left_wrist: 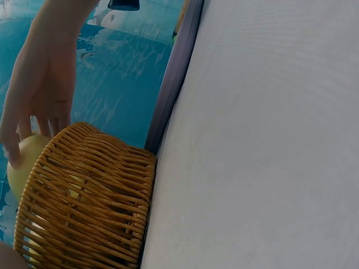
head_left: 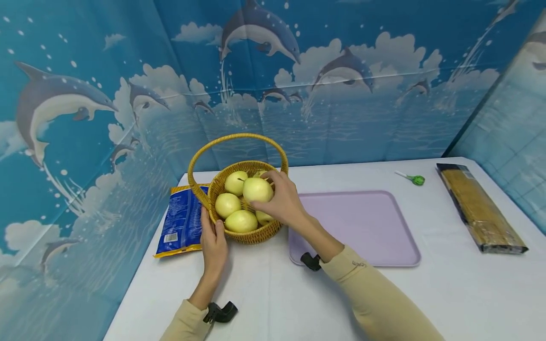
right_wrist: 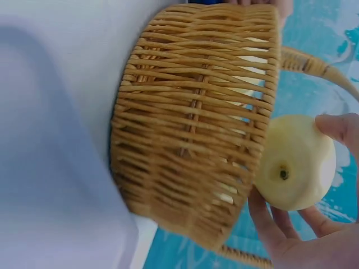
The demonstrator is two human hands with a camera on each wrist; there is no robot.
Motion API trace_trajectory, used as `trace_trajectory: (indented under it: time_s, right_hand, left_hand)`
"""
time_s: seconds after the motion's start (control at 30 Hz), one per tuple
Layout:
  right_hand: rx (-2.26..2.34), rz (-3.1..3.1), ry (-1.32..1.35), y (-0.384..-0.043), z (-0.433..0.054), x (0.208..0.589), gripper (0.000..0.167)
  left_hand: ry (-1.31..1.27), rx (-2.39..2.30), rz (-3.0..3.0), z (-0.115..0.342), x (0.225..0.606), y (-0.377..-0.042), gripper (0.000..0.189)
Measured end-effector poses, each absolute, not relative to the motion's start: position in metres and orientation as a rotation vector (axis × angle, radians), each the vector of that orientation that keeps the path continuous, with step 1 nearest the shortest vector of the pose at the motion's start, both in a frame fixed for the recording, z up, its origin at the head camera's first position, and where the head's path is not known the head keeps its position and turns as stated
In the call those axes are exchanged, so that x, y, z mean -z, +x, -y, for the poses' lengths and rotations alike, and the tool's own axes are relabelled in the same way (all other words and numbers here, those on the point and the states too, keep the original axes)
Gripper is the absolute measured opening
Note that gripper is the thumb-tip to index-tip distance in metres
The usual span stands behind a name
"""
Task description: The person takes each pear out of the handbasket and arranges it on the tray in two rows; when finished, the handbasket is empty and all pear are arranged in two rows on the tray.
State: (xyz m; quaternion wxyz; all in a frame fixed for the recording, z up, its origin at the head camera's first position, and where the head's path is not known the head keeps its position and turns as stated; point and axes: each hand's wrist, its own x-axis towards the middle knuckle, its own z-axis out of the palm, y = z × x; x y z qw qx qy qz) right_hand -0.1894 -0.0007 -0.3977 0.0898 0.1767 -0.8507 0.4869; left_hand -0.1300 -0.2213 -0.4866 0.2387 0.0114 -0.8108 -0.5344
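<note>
A yellow wicker basket point(head_left: 251, 237) with a tall arched handle holds several pale yellow-green pears point(head_left: 241, 221). My right hand point(head_left: 281, 196) grips one pear point(head_left: 257, 190) over the basket's opening, fingers and thumb around its sides. In the right wrist view that pear point(right_wrist: 297, 162) shows its dark blossom end, beside the rim. My left hand point(head_left: 213, 241) holds the basket's left side, its thumb near the rim and its fingers along the outer wall. Only a sliver of it shows in the left wrist view, where the basket wall point(left_wrist: 90, 196) fills the lower left.
A lilac tray point(head_left: 358, 227) lies right of the basket on the white table point(head_left: 264, 293). Left of the basket is a blue and yellow packet point(head_left: 181, 222). Farther right are a small green-headed item point(head_left: 415, 179) and a flat brown package point(head_left: 482, 208). A dolphin-print curtain point(head_left: 332, 123) hangs behind.
</note>
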Motion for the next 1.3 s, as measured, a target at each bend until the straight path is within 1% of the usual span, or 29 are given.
trace_trajectory:
  time_s: [0.2, 0.37, 0.5, 0.7, 0.87, 1.03, 1.13, 1.3]
  right_hand:
    - [-1.521, 2.466, 0.497, -0.166, -0.028, 0.398, 0.064]
    - [-1.586, 2.461, 0.383, -0.151, -0.055, 0.402, 0.063]
    - [-1.585, 2.49, 0.283, -0.15, -0.073, 0.406, 0.064]
    - [-1.551, 2.632, 0.087, -0.16, -0.097, 0.407, 0.067]
    - [-1.472, 2.648, -0.047, -0.173, -0.1, 0.43, 0.069]
    - [-1.426, 2.653, -0.1, -0.18, -0.091, 0.453, 0.071]
    - [-1.383, 2.651, -0.067, -0.18, -0.086, 0.457, 0.07]
    - [-1.346, 2.729, 0.028, -0.176, -0.085, 0.449, 0.07]
  left_hand:
    - [0.038, 1.466, 2.228, 0.222, 0.487, -0.13, 0.063]
    - [0.029, 1.465, 2.222, 0.222, 0.489, -0.13, 0.064]
    - [0.017, 1.454, 2.213, 0.221, 0.49, -0.131, 0.064]
    - [-0.008, 1.431, 2.206, 0.222, 0.488, -0.132, 0.064]
    - [-0.003, 1.44, 2.193, 0.226, 0.488, -0.132, 0.064]
    - [0.005, 1.449, 2.181, 0.225, 0.487, -0.131, 0.064]
    - [0.017, 1.435, 2.19, 0.221, 0.483, -0.129, 0.063]
    - [-0.01, 1.474, 2.175, 0.21, 0.464, -0.121, 0.062]
